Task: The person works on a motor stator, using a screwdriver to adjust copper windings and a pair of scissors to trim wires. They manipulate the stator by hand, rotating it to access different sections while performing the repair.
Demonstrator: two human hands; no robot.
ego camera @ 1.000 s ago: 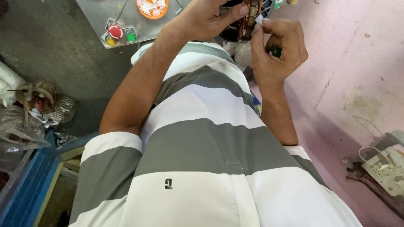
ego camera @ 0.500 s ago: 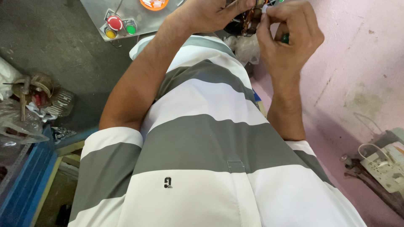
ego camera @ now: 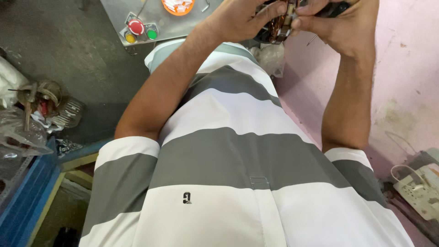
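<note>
Two hands (ego camera: 292, 20) gripping small metal part (ego camera: 280, 23), three coloured buttons (ego camera: 139, 31) nearby

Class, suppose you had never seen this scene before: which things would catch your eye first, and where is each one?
First comes the broad grey-and-white striped shirt filling the middle. At the top edge, the left hand and right hand meet around a small metal part, both in a grip on it. Upper left, a grey metal panel carries red, yellow and green buttons; a white power strip lies lower right.
</note>
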